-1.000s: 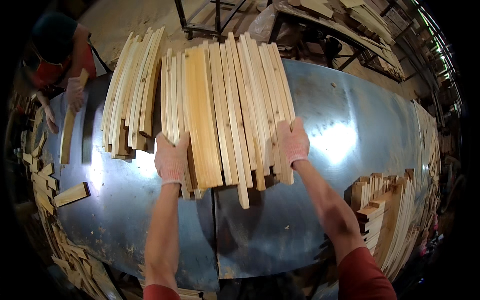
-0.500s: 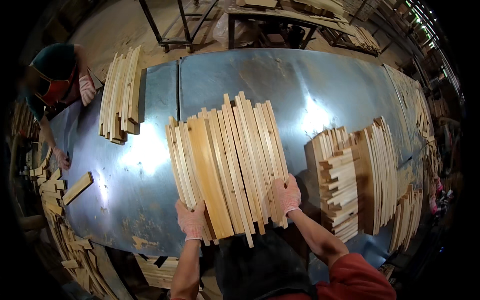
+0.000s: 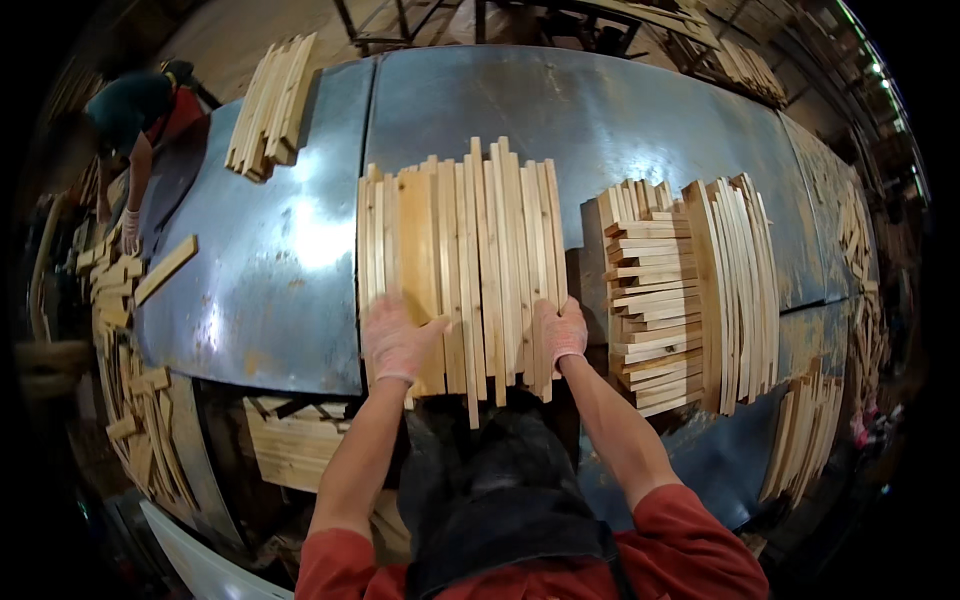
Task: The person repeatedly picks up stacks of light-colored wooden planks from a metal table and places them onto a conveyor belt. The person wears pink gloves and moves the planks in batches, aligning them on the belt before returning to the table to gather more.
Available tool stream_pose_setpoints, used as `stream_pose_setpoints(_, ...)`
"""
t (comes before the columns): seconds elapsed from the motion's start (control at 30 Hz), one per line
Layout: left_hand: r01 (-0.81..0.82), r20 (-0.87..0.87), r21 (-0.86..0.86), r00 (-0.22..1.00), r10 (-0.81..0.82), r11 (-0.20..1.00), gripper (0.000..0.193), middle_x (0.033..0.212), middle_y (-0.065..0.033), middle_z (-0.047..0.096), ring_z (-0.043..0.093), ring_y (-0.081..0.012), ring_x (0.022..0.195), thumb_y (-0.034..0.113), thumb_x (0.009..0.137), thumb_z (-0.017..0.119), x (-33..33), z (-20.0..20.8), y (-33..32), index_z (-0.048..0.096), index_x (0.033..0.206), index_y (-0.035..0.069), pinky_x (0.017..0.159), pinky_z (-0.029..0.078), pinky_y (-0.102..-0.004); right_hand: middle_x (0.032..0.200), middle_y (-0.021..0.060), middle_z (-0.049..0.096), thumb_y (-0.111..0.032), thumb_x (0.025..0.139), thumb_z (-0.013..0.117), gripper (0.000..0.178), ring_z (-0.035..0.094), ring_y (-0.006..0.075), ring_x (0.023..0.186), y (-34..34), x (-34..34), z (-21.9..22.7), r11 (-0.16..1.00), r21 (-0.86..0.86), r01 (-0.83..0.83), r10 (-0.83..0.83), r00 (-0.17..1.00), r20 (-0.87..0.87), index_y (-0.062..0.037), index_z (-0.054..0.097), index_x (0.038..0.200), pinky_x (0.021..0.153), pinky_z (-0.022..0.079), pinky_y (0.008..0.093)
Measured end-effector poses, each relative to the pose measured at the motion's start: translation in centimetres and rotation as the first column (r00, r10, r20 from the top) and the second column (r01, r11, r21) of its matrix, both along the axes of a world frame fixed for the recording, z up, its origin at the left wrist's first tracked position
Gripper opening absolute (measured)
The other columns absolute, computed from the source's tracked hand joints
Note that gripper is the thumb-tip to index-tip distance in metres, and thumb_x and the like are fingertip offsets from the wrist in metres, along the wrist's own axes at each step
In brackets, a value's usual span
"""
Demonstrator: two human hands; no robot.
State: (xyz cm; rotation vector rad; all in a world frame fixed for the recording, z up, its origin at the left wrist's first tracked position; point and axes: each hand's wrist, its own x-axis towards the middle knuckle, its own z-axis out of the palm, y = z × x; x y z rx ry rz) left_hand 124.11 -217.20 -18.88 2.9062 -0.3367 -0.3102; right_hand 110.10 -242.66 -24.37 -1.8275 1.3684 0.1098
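A wide bundle of pale wooden strips point(image 3: 465, 250) lies at the table's near edge in front of me, running away from me with uneven ends. One broader, yellower board lies among them on the left. My left hand point(image 3: 398, 342), in a pinkish work glove, rests flat on the left near part of the bundle, thumb spread to the right. Gloved the same way, my right hand point(image 3: 562, 332) is closed round the bundle's right side, thumb on top; its fingertips are hidden.
The metal-topped table point(image 3: 470, 95) carries crosswise and lengthwise stacked strips point(image 3: 655, 310) to my right and a smaller stack point(image 3: 272, 105) at far left. Another person point(image 3: 135, 120) bends over wood offcuts point(image 3: 120, 270) on the left. More strips point(image 3: 805, 430) lie at lower right.
My left hand has shifted from the bundle's left near corner onto its top. The bundle now lies straighter. The person at the left has bent toward the offcuts, and the view has tilted downward.
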Motion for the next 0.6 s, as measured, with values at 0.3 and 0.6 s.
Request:
stream_pose_setpoints(0.3,-0.710,-0.749,-0.621,0.663,0.016,0.332,0.100,0.139,-0.0201,0.065,0.065,-0.0274,0.124,0.010,0.087,0.082,-2.2,1.9,8.8,0.027,0.169,-0.005,0.107,0.052,-0.0393,0.158,0.0262,0.052,-0.037,0.097,0.075,0.084,0.050,0.0408,0.147,3.5,-5.3,1.3,0.923,-0.313,-0.222,0.275,0.952,0.137,0.0019,0.042,0.163,0.123,0.041,0.0438)
stream_pose_setpoints(0.6,-0.617,-0.662,-0.748,0.719,0.211,-0.244,0.104,0.147,-0.0149,0.056,0.060,-0.0211,0.123,0.004,0.087,0.080,-15.9,1.8,30.7,0.019,0.172,-0.005,0.107,0.051,-0.0339,0.161,0.0282,0.050,-0.011,0.099,0.072,0.076,0.055,0.0368,0.146,17.4,-9.4,2.1,0.874,0.020,-0.486,0.419,0.773,0.476,0.0045,0.037,0.165,0.120,0.046,0.0432)
